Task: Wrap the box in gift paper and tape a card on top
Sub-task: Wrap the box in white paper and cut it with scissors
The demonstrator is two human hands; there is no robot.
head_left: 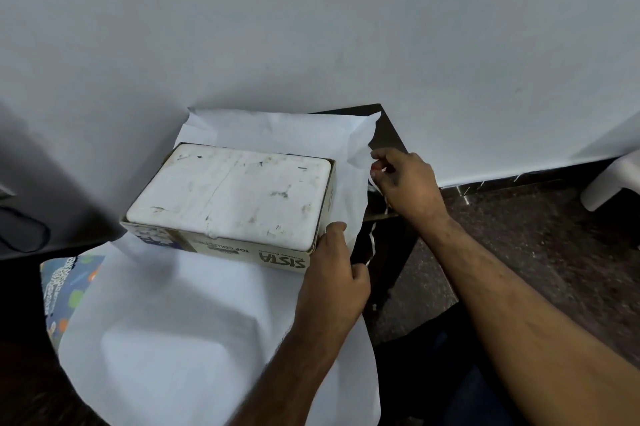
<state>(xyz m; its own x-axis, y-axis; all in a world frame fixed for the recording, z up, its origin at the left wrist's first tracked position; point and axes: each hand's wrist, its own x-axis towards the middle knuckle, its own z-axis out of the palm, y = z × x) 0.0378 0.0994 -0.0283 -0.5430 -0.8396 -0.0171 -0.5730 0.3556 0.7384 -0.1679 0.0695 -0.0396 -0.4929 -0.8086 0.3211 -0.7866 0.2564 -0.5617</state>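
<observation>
A: Where is the box [228,197]?

B: On the white paper [166,314], which covers a dark table [388,134] and hangs off its near edge. A worn white slab fills the box's top.

A: The left hand [332,273]?

B: At the box's near right corner, fingers curled against it, thumb up along the edge.

A: And the right hand [405,179]?

B: Right of the box, pinching the paper's raised right edge.

A: Anything else?

B: A colourful printed sheet [65,290] shows from under the paper, left of the box.
</observation>
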